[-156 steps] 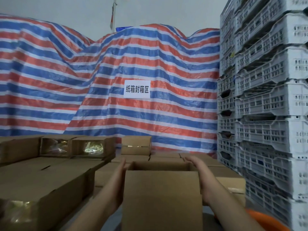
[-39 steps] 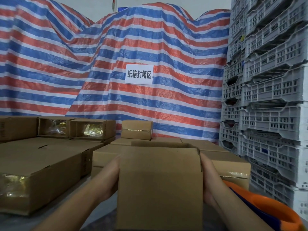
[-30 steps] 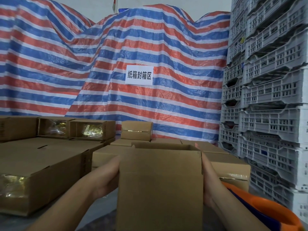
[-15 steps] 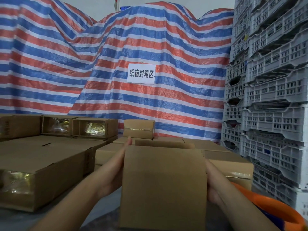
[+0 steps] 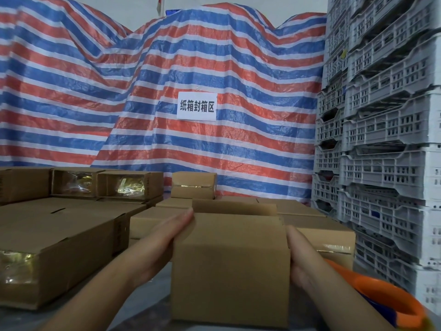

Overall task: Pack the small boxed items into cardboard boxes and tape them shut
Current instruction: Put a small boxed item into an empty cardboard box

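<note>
A plain cardboard box (image 5: 230, 268) stands right in front of me on the grey table, its near flap folded down and a far flap (image 5: 233, 207) still raised. My left hand (image 5: 164, 240) lies flat against the box's left side, fingers straight and reaching its top corner. My right hand (image 5: 298, 256) presses flat on the right side; its fingers are mostly hidden behind the box. The inside of the box is hidden.
Taped cardboard boxes (image 5: 55, 249) are stacked to the left and behind, one small box (image 5: 193, 185) on top at the back. Grey plastic crates (image 5: 386, 163) tower on the right. An orange tape dispenser (image 5: 386, 299) lies at lower right. A striped tarpaulin (image 5: 167, 80) hangs behind.
The near flap has come down toward the box top, and my left fingers have slid up to the top left corner. Both hands stay pressed on the sides.
</note>
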